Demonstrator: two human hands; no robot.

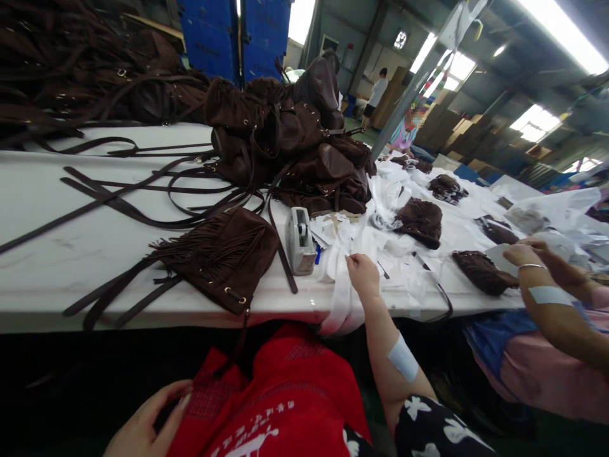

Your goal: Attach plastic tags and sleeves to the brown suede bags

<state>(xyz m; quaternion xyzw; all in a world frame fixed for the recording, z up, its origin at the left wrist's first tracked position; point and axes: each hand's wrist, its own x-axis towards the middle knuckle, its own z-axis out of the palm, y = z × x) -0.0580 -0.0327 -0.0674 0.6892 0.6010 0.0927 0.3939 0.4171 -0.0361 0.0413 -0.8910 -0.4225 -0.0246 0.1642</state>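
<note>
My right hand (364, 275) is over the table's front edge, fingertips pinched at a white strip (341, 298) from a loose heap of similar strips. One end of the strip hangs over the edge. Low at the left, my left hand (151, 422) is beside my red apron (290, 387), thumb and finger apart with nothing visible between them. In front of me lies a dark brown fringed bag (233, 254) with gold eyelets, its straps trailing left. A grey tape dispenser (301, 244) stands between the bag and my right hand.
Brown bags (290, 133) are piled at the back of the white table (42, 209), with long straps (143, 212) spread leftward. On the right, a co-worker's hands (533, 254) are at another brown bag (483, 271). A slanted metal post (409, 89) rises behind the table.
</note>
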